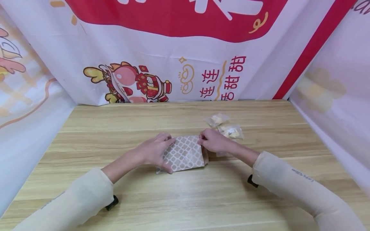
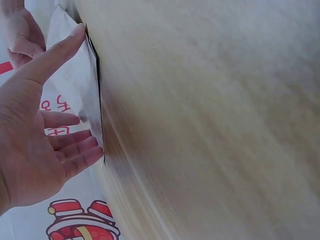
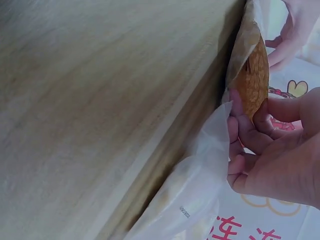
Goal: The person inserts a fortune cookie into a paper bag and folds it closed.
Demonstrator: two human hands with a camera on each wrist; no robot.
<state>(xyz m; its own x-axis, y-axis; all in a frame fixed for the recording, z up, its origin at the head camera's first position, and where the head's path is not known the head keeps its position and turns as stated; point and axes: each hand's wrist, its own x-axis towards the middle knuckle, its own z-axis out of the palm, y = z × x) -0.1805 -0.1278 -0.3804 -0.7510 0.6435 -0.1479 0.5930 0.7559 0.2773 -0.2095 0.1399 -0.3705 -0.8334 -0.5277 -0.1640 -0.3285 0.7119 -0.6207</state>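
A flat paper bag (image 1: 185, 154) with a beige and white lattice print lies on the table, its mouth toward the right. The brown inside (image 3: 255, 75) shows through the parted mouth in the right wrist view. My right hand (image 1: 214, 140) pinches the bag's rim at the far right corner between thumb and fingers. Over the left end spreads my left hand (image 1: 154, 150), thumb on the near edge and fingers by the far edge. In the left wrist view, the fingers of my left hand (image 2: 45, 130) are extended, touching the bag (image 2: 75, 70).
Small clear packets with pale yellow contents, one (image 1: 216, 119) behind another (image 1: 231, 131), lie beyond my right hand. A clear plastic corner (image 1: 163, 170) sticks out under the bag's left end. The wooden table (image 1: 185, 202) meets a printed cloth backdrop (image 1: 185, 45) at its far edge.
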